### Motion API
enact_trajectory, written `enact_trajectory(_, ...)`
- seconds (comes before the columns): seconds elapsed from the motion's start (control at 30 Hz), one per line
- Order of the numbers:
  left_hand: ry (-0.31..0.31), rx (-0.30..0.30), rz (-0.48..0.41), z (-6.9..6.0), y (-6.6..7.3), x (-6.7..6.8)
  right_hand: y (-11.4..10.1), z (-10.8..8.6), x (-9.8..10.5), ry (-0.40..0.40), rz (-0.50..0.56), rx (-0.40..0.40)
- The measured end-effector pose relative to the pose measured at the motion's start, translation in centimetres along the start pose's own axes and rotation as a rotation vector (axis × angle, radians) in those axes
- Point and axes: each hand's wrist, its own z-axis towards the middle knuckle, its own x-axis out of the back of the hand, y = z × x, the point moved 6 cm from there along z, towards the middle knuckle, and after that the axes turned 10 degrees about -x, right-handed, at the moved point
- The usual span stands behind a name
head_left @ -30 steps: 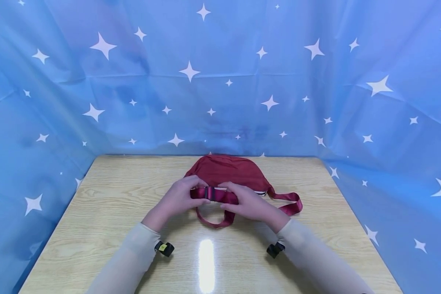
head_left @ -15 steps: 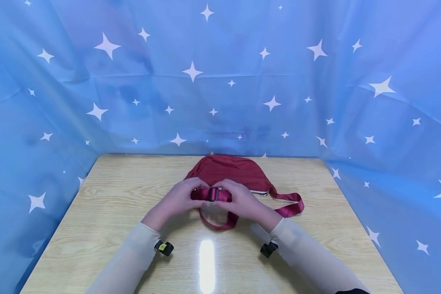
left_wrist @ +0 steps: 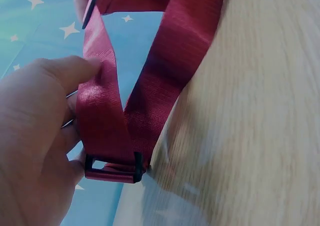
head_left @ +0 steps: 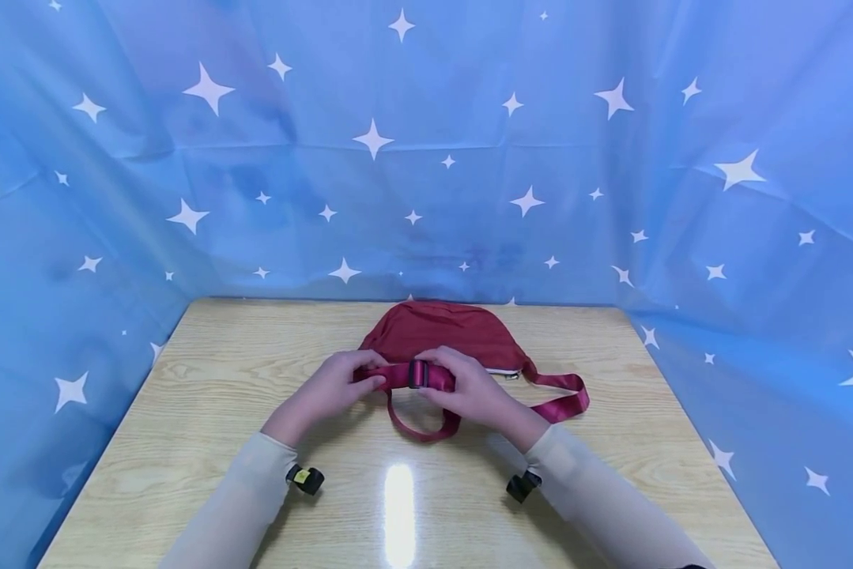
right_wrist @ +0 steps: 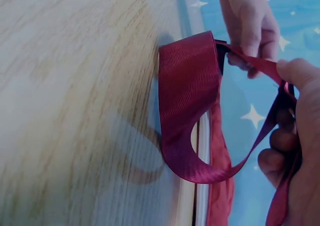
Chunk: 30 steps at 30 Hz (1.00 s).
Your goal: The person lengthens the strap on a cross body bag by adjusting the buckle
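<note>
A dark red waist bag (head_left: 440,328) lies flat at the far side of the table, and its strap (head_left: 398,376) is lifted in front of it. My left hand (head_left: 332,389) pinches the strap at the left between thumb and fingers. My right hand (head_left: 472,389) grips it at the black slider buckle (head_left: 418,374). Between both hands the strap runs fairly straight. In the left wrist view, a second black buckle (left_wrist: 114,175) sits on the strap by the left fingertips. The strap's lower loop (right_wrist: 187,85) hangs down in the right wrist view.
Another strap loop (head_left: 564,399) lies on the wooden table (head_left: 241,379) right of the bag. A metal zipper (head_left: 504,371) edges the bag's near side. Behind the table hangs a blue curtain (head_left: 291,174) with white stars.
The right hand has moved left to the slider buckle. My left hand has since drawn away to the left along the strap, leaving more strap showing between the hands. The bag stays put.
</note>
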Motion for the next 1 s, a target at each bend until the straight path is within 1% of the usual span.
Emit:
enact_trajectory(0.17,0.002,0.002,-0.047,0.0,0.0,0.1,-0.3,-0.1,0.0,0.003,0.01,0.032)
enact_trajectory(0.33,0.002,0.01,-0.083,0.2,0.3,0.1,-0.4,-0.1,-0.2,0.007,0.024,0.09)
enact_trajectory(0.4,-0.003,0.009,-0.091,0.3,0.5,0.1,-0.3,-0.1,-0.2,0.003,0.026,0.097)
enact_trajectory(0.57,-0.013,-0.006,-0.109,0.5,0.9,-0.1,-0.1,-0.1,-0.3,-0.002,0.027,0.106)
enact_trajectory(0.77,-0.009,-0.038,-0.122,0.8,1.4,-0.3,-0.1,0.0,-0.4,0.007,0.052,0.143)
enact_trajectory(0.9,-0.005,-0.059,-0.115,1.0,1.5,-0.5,-0.2,0.0,-0.4,-0.005,0.065,0.137)
enact_trajectory(1.0,-0.004,-0.072,-0.114,1.2,1.6,-0.6,-0.2,0.1,-0.6,-0.024,0.053,0.112)
